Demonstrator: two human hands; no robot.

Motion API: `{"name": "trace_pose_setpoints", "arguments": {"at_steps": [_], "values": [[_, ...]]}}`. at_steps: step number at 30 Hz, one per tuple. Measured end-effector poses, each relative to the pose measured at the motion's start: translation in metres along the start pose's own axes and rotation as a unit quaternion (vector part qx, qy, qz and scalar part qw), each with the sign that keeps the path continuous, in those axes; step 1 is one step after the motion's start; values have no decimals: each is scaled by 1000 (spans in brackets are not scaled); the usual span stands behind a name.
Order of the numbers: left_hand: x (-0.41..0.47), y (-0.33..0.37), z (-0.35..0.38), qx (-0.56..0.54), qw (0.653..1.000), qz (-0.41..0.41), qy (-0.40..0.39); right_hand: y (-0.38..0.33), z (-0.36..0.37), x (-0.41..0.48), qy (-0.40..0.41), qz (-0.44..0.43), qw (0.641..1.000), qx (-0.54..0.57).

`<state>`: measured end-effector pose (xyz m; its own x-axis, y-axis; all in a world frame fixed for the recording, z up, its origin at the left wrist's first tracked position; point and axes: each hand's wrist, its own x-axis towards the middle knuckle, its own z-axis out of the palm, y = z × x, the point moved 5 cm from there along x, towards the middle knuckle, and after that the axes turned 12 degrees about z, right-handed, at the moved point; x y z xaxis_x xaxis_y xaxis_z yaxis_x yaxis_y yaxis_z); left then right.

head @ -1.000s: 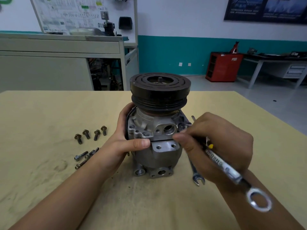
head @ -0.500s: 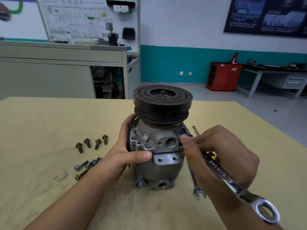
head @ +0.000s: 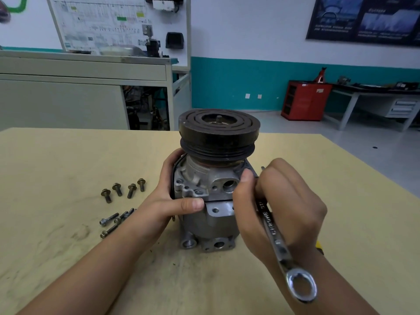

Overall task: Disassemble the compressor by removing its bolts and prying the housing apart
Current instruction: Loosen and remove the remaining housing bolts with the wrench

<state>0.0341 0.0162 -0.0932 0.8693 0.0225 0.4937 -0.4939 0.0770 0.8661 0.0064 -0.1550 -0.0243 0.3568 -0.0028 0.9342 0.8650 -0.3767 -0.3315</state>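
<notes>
A compressor (head: pixel 209 221) stands upright near the middle of a tan bench (head: pixel 56 167), its dark grooved pulley (head: pixel 219 133) on top. The person's left hand (head: pixel 172 201) grips the left side of the upper housing (head: pixel 204 180), fingers curled behind it and thumb laid across the front, right at the seam between the two halves. The right hand (head: pixel 288 208) is clamped round the shank of a chrome combination wrench (head: pixel 272 233) (its ring end juts toward the camera, past the wrist), thumb pressed to the housing's right side; the wrench's other end is hidden behind the hand. Well left of the compressor, four flanged bolts (head: pixel 123 189) lie in a row, with a cluster of longer bolts (head: pixel 111 221) nearer the camera beside the left forearm. A red cabinet (head: pixel 304 101) stands by the far wall.
</notes>
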Motion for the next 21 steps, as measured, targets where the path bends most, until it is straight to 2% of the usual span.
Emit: {"name": "trace_pose_setpoints", "arguments": {"at_steps": [3,5,8,10,12,15,17,21], "values": [[0,0,1,-6,1000,2,2,-6,0,2,26,-44,999,-9],[1,0,1,-8,1000,4,2,-3,0,5,18,-27,999,9],[0,1,0,-4,1000,5,0,11,-7,6,2,41,997,60],[0,0,0,-3,1000,2,2,29,-11,9,-8,140,981,135],[-1,-1,-1,-4,1000,0,5,46,-10,11,-24,265,933,243],[-1,-1,-1,-4,1000,0,7,67,0,10,-66,442,811,378],[-1,-1,-1,-6,1000,-2,9,76,7,7,-80,522,736,423],[-1,0,0,-8,1000,0,8,80,12,4,-119,566,688,439]]}}
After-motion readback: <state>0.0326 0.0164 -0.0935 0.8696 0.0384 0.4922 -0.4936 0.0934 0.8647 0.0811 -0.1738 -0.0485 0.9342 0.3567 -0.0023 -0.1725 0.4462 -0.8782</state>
